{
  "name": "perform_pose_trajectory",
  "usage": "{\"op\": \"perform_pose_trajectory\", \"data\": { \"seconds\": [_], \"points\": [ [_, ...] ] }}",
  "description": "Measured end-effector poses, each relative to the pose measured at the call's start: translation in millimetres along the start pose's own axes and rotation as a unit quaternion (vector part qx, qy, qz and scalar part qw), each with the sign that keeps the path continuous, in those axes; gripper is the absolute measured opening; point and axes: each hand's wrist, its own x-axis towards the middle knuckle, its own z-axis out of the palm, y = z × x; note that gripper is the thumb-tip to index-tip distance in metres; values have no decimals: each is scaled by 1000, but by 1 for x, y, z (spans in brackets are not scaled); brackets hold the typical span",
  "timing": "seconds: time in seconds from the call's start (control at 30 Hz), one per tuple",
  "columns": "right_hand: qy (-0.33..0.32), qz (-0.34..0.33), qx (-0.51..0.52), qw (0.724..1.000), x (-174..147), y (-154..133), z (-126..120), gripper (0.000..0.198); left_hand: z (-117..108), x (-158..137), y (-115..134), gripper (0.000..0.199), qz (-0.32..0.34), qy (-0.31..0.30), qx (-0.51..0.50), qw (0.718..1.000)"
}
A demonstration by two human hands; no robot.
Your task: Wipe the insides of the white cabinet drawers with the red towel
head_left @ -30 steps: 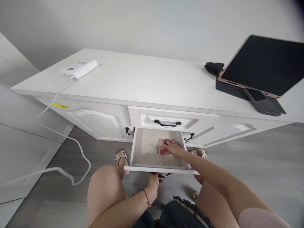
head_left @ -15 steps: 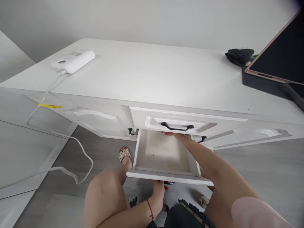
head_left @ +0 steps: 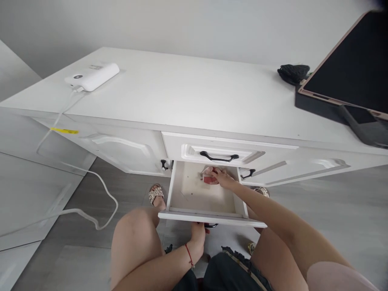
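A white drawer [head_left: 200,220] is pulled out from the middle of the white cabinet. My right hand [head_left: 223,178] reaches inside it, fingers closed on a small red and whitish thing [head_left: 209,176], possibly a packet or a cloth; its exact kind is unclear. That thing sits low over the drawer's bottom, towards the back. Below the drawer front, my left hand [head_left: 198,234] grips the black handle [head_left: 211,225], with its fingertips partly hidden behind the drawer's edge. A few small dark specks lie on the drawer's bottom.
A white power bank [head_left: 93,76] with a white cable [head_left: 106,190] lies on the cabinet top [head_left: 188,89]. On the right stand a dark-screened tablet [head_left: 351,64] and a black mesh bundle [head_left: 293,74]. A closed upper drawer [head_left: 221,151] overhangs the open one.
My right hand has come forward from under the upper drawer, bringing the red thing into view. My left hand stays at the handle. The view has shifted slightly.
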Motion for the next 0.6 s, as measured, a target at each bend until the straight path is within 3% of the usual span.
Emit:
{"op": "perform_pose_trajectory", "data": {
  "seconds": [0.23, 0.33, 0.43, 0.5, 0.6],
  "points": [
    [-86, -72, 62, 992, -50, -26, 16, 64, 1, 3, 2, 11, 13, -5, 31, 999],
    [-154, -135, 98, 974, -61, -34, 0, 66, 1, 4, 6, 13, 4, -8, 26, 1000],
    [-187, -158, 161, 956, -74, -38, -35, 65, 3, 7, 13, 17, 6, -17, 30, 999],
    [-141, -127, 191, 963, -90, -38, -61, 61, 5, 11, 18, 16, 13, -25, 30, 999],
    [1, -124, 221, 967, -131, -34, -88, 62, 10, 16, 27, 13, 22, -41, 25, 999]
  ]
}}
